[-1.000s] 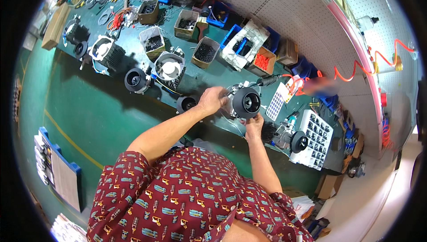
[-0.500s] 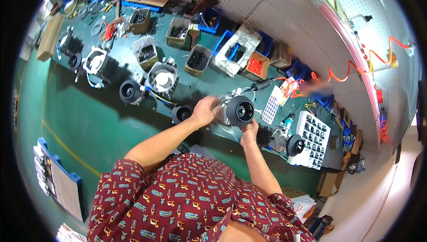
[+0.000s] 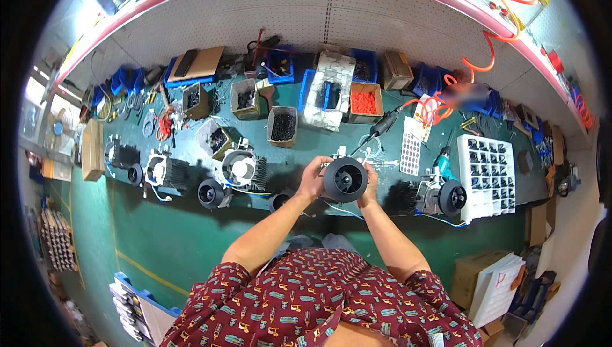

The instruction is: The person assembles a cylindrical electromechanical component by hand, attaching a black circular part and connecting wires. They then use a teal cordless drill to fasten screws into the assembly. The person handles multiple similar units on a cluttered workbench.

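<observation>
A fan unit [image 3: 345,180] with a black round impeller and a pale metal body is between my hands above the bench's front edge, its black wheel turned toward me. My left hand [image 3: 312,180] grips its left side, thumb near the top. On the opposite side my right hand [image 3: 369,187] is closed round the body, its fingers partly hidden. A blue-and-white cable [image 3: 344,209] hangs below it. Just left of my left wrist is another black fan wheel [image 3: 278,203]. A black-handled power screwdriver [image 3: 384,124] on an orange hose lies beyond my hands.
More motor units stand leftward, one with a white centre [image 3: 241,167]. Another fan unit [image 3: 451,198] sits right, beside a white tray of small black parts [image 3: 488,175] and a teal drill [image 3: 445,165]. Boxes of black screws [image 3: 282,125] and red parts [image 3: 364,106] line the back.
My view has turned, levelling the bench. My left hand has closed in on the unit's left side, and my right hand has shifted from below to its right side. The wheel faces me more squarely.
</observation>
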`<state>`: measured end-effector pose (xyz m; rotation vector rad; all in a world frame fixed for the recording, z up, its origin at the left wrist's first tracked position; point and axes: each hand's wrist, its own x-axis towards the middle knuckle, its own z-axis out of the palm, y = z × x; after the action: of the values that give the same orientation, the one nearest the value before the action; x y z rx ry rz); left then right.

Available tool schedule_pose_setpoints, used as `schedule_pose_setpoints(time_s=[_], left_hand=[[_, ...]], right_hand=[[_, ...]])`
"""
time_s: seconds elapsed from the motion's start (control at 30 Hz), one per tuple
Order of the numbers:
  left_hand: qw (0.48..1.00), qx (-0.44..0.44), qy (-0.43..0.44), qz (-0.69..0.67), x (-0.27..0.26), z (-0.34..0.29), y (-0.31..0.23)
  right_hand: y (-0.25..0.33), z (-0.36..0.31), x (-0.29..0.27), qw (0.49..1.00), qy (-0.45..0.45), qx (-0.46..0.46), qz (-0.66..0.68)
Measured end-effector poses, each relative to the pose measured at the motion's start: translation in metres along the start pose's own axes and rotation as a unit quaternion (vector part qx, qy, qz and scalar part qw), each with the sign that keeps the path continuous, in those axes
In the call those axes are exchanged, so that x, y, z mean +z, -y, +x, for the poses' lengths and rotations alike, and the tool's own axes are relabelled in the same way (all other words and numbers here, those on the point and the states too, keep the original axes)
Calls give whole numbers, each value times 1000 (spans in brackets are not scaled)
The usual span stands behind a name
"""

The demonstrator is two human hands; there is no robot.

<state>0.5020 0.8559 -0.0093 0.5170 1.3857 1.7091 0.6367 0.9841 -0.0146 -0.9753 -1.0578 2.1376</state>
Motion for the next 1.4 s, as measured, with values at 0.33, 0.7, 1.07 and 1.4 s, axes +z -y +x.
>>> schedule_pose_setpoints(time_s=[0.33, 0.7, 1.07, 1.4], left_hand=[[997, -4, -50, -53, 7, 7, 9], [997, 4, -56, -44, -2, 9, 23], [911, 84, -89, 395, -22, -56, -43], [821, 38, 3, 570, 0, -77, -58]], right_hand=[[-5, -3, 17, 991, 19, -127, -35], [-7, 1, 14, 995, 36, -93, -21], [41, -58, -31, 925, -38, -74, -372], [41, -91, -6, 797, 10, -160, -583]])
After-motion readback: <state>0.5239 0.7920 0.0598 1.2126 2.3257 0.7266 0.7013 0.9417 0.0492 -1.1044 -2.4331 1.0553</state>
